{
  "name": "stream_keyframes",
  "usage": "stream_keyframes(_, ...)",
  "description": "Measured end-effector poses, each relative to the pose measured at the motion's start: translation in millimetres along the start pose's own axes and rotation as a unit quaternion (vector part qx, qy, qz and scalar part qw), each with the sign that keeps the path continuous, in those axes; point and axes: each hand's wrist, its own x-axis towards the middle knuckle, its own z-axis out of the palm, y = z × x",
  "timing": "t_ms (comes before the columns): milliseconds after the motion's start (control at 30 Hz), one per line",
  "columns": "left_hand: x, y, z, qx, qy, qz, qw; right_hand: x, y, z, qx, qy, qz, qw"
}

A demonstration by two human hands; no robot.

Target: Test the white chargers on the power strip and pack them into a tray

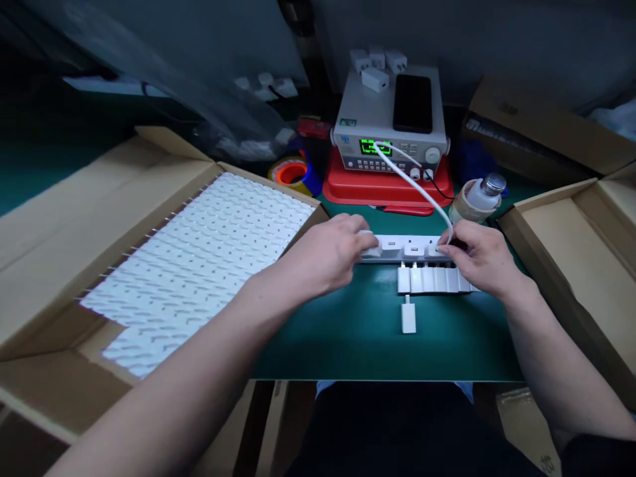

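Note:
A white power strip (382, 258) lies across the green table, with white USB chargers plugged into it. My left hand (340, 253) is closed on a white charger (370, 245) at the strip's left end. At the right end, my right hand (477, 255) pinches the end of a white cable (415, 184) at a charger (433, 249). The cable arches back over the front of the test instrument (370, 118). A row of white chargers (432, 280) stands just in front of the strip, and one single charger (408, 318) lies nearer to me.
An open cardboard box (30, 331) at the left holds many chargers in rows (199, 258). Another open box (581, 265) is at the right. A phone (413, 104) rests on the instrument, above a red tray (342, 189). A bottle (485, 192) stands right of it.

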Motion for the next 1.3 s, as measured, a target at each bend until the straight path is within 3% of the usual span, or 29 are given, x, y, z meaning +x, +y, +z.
stream_keyframes(167, 12, -1, -17.3, 0.030, -0.065, 0.014, 0.997, -1, -3, 1, -0.064, -0.019, -0.043, 0.997)
stream_keyframes(500, 25, -4, -16.9, 0.063, -0.108, 0.037, 0.991, -3, 0, 6, -0.081, -0.004, -0.055, 0.995)
stream_keyframes(633, 23, -9, -13.9, 0.060, -0.090, 0.031, 0.994, -4, 0, 6, -0.074, 0.000, -0.054, 0.996)
stream_keyframes(833, -3, -26, -0.4, 0.062, -0.069, -0.033, 0.995, -5, 2, 6, -0.070, 0.000, -0.055, 0.996)
stream_keyframes(1000, -12, -21, 17.2, 0.065, -0.058, -0.074, 0.993, -4, 2, 10, -0.056, 0.001, -0.045, 0.997)
stream_keyframes(1133, -11, -16, 18.5, 0.081, -0.059, -0.105, 0.989, -5, 3, 8, -0.027, 0.019, -0.033, 0.999)
stream_keyframes(1300, 5, 2, 24.6, 0.001, 0.044, -0.032, 0.999, -17, 18, -9, 0.114, 0.089, 0.077, 0.986)
